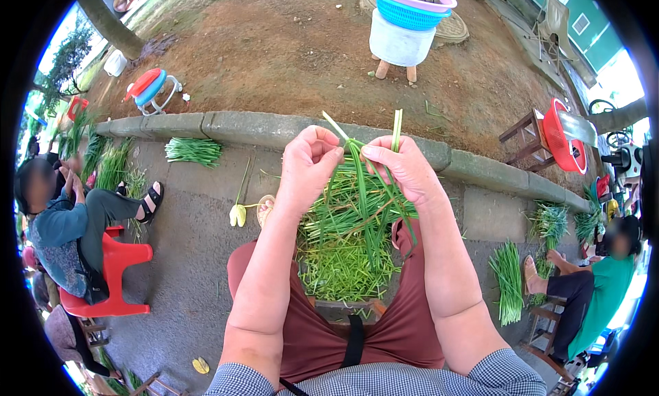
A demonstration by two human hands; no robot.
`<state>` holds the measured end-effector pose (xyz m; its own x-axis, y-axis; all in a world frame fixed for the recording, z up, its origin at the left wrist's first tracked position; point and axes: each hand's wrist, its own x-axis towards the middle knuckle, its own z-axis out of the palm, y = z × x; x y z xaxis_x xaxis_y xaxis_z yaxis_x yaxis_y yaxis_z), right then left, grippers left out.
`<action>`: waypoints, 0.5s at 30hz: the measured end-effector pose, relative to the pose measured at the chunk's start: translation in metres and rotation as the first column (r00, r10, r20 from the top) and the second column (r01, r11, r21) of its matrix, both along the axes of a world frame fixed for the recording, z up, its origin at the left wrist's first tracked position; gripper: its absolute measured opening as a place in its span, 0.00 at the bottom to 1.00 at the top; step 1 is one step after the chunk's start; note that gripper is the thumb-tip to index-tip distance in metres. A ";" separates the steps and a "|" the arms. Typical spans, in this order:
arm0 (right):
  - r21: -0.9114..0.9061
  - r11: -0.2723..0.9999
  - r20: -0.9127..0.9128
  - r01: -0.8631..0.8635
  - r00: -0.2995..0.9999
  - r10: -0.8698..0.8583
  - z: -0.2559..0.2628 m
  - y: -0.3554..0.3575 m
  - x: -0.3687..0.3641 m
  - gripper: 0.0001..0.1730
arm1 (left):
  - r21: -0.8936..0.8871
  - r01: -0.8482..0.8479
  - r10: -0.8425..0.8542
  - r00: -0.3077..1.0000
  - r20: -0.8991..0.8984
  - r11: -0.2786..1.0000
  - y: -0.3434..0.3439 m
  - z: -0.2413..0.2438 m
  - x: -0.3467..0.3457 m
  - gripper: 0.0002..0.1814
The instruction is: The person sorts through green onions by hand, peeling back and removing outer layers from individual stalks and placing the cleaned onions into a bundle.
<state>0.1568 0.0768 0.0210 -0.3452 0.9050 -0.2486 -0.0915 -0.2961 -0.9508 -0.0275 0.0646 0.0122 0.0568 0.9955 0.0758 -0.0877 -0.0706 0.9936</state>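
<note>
My right hand (404, 164) grips a few garlic chive stalks (397, 122), their pale ends sticking up past the fingers. Long green leaves (366, 200) hang down from between my two hands. My left hand (311, 164) is close beside, thumb and fingertip pinched together at the edge of the same chives, where a pale stem (334, 124) slants up. What exactly the left fingertips pinch is too small to make out clearly. Below, between my knees, lies a heap of loose chives (324, 218), with short yellow-green trimmings (345, 280) nearer to me.
A stone curb (247, 130) runs across in front. Chive bundles lie on the pavement at left (193, 152) and right (507, 282). Seated people are at left (62, 226) and right (602, 288). Beyond the curb stand a basin-topped stool (404, 40) and a red basket (558, 154).
</note>
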 end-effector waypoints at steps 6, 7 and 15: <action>0.023 1.000 -0.011 0.000 1.000 0.000 -0.006 0.001 -0.002 0.10 | 0.458 -0.044 0.322 0.769 -0.552 0.888 -0.005 -0.002 0.012 0.06; 0.026 1.000 -0.011 -0.005 1.000 0.006 -0.006 0.001 -0.004 0.10 | 0.536 -0.026 0.394 0.708 -0.586 0.844 -0.005 -0.004 0.012 0.07; 0.112 0.993 0.195 -0.040 0.981 0.017 0.000 -0.004 -0.006 0.10 | 0.553 0.020 0.400 0.669 -0.626 0.833 -0.004 -0.004 0.012 0.04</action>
